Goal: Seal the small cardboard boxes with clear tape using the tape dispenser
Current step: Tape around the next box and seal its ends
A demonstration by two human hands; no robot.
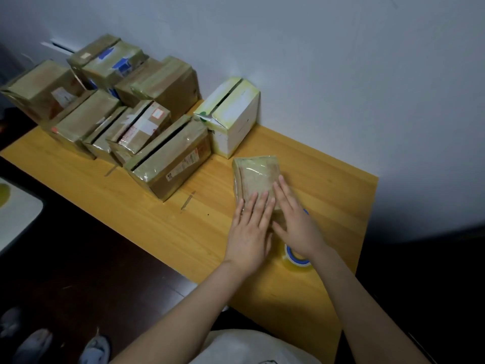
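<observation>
Pressing flat — the left hand (250, 227) and right hand (295, 222), fingers straight, lie side by side on the small taped box (256, 177) on the wooden table (147, 206); the tape roll (299, 257) sits just beneath the right wrist.

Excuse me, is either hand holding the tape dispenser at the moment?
No: the left hand and right hand press flat on the small box, while the tape dispenser lies on the table.
</observation>
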